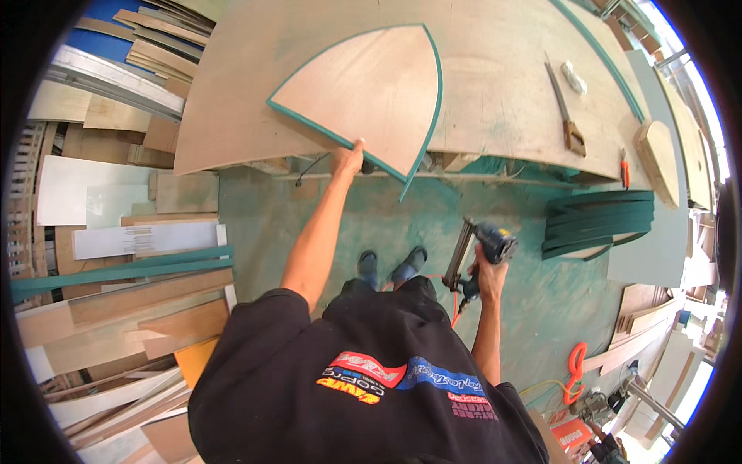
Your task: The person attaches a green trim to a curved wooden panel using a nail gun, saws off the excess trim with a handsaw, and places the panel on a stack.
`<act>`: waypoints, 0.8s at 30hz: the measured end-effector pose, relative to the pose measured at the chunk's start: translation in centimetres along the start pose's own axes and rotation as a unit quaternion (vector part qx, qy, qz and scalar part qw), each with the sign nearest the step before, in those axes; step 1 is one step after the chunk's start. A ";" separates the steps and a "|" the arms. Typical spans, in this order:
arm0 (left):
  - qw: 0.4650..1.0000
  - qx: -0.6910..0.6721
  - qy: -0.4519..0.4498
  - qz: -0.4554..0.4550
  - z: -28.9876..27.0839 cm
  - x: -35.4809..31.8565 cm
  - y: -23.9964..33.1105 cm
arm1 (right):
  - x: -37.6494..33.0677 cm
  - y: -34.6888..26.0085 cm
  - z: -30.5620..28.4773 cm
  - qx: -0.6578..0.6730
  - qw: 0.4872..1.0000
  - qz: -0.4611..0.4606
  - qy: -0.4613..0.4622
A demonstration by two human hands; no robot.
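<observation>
A pointed, shield-shaped wooden panel (pixel 371 93) lies on the workbench (pixel 510 100), its near corner reaching over the front edge. Green edging strip (pixel 309 127) runs along its sides, and one end sticks out past that corner. My left hand (pixel 348 160) grips the panel's near left edge, thumb on top and the other fingers mostly hidden. Lower right, away from the bench, my right hand (pixel 491 272) is wrapped around the handle of a dark air nail gun (pixel 495 241). The gun's long magazine slants to the left of my hand.
A handsaw (pixel 573 135), a white bundle (pixel 573 77) and a red-handled tool (pixel 624 172) lie on the bench's right side. Green-edged panels (pixel 591 224) are stacked at right. Wood boards (pixel 131 309) crowd the left. An orange air hose (pixel 460 311) trails near my feet.
</observation>
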State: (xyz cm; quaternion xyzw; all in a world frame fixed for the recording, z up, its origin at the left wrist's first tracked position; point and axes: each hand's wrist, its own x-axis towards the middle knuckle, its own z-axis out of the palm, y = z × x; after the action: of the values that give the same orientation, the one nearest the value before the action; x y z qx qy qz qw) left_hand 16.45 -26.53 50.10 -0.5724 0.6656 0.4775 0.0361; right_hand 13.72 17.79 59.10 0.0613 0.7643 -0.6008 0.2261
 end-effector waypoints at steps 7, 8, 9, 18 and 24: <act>0.803 0.290 0.100 0.511 0.8 -12.7 -0.5 | 1.3 -1.9 1.2 0.264 0.955 0.113 -0.075; 0.787 0.319 0.079 0.522 1.8 -12.7 -1.0 | 1.4 -1.9 1.7 0.274 0.950 0.125 -0.080; 0.780 0.326 0.076 0.528 2.4 -12.2 -1.2 | 1.6 -1.3 2.3 0.304 0.939 0.133 -0.095; 0.685 0.343 0.107 0.634 2.1 -8.2 -1.3 | 3.0 1.8 7.2 0.324 0.914 0.188 -0.158; 0.666 0.390 0.093 0.629 1.8 -8.0 -0.3 | 3.6 2.8 9.5 0.390 0.876 0.228 -0.171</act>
State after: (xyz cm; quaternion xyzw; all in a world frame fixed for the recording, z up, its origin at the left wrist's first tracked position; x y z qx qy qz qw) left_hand 18.50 -19.45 53.71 0.0069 0.9930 0.0275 -0.1150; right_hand 14.12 8.89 53.38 0.2132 0.3825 -0.7827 0.4423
